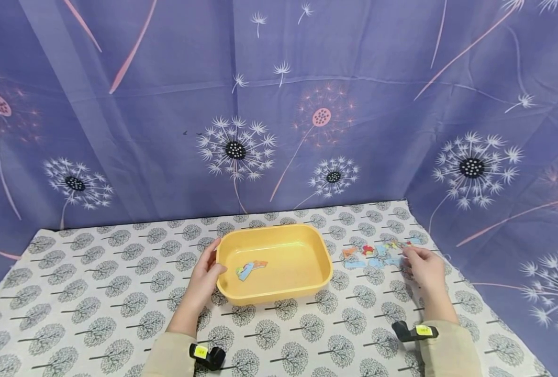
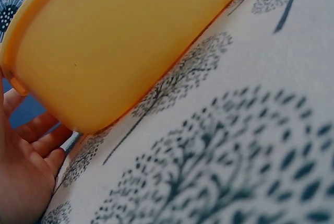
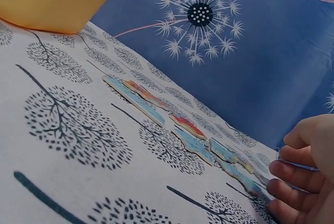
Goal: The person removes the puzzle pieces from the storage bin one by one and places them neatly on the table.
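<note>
A yellow plastic basin sits on the cloth, with a few small colourful puzzle pieces lying inside at its left. My left hand holds the basin's left end, thumb by the rim and fingers along the outer wall. To the right of the basin, several flat puzzle pieces in light blue, orange and red lie in a loose group. At the right end of that group, my right hand has its fingers curled. A thin blue-edged puzzle piece shows between them, mostly hidden by the fingers.
White cloth with grey tree prints covers the table. Purple dandelion-patterned curtains hang behind it and along its right side. Each wrist carries a black camera mount, one on the left sleeve and one on the right sleeve.
</note>
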`<state>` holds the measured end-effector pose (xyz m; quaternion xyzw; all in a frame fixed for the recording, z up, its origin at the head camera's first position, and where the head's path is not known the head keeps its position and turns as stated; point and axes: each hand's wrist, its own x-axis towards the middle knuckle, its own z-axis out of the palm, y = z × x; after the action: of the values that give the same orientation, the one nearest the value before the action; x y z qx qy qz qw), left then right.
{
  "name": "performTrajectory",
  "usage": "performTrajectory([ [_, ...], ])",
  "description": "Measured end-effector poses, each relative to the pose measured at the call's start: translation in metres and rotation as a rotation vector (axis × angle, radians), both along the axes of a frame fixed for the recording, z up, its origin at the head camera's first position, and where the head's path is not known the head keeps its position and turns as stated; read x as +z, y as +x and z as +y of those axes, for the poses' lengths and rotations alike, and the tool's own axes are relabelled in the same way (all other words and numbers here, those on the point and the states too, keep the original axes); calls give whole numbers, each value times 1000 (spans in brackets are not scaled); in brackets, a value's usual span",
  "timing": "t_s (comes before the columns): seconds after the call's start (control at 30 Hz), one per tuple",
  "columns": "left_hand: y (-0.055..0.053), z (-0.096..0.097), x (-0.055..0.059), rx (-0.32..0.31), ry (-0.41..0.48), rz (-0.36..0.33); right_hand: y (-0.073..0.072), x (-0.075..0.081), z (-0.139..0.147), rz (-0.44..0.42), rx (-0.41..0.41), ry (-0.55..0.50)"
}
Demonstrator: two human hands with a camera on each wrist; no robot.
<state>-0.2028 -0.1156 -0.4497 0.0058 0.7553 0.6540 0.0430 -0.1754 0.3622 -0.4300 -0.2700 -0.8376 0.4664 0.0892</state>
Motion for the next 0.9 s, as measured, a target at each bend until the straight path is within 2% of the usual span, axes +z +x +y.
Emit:
performTrajectory([
  [0.2, 1, -4, 2, 8, 17, -1, -5, 6, -9, 13, -4, 2],
  [0.33, 1, -1, 1, 12, 34, 3, -7, 10, -16, 45, 25, -24],
  [0.5, -2, 5, -2, -1, 30, 18, -4, 13, -28, 74, 102, -14],
  [0.7, -2, 5, -3, 15, 34, 35, -9, 21, -53, 93, 251, 45],
  [0.9, -1, -1, -2, 23, 37, 33, -17, 31, -81, 155, 345, -2],
])
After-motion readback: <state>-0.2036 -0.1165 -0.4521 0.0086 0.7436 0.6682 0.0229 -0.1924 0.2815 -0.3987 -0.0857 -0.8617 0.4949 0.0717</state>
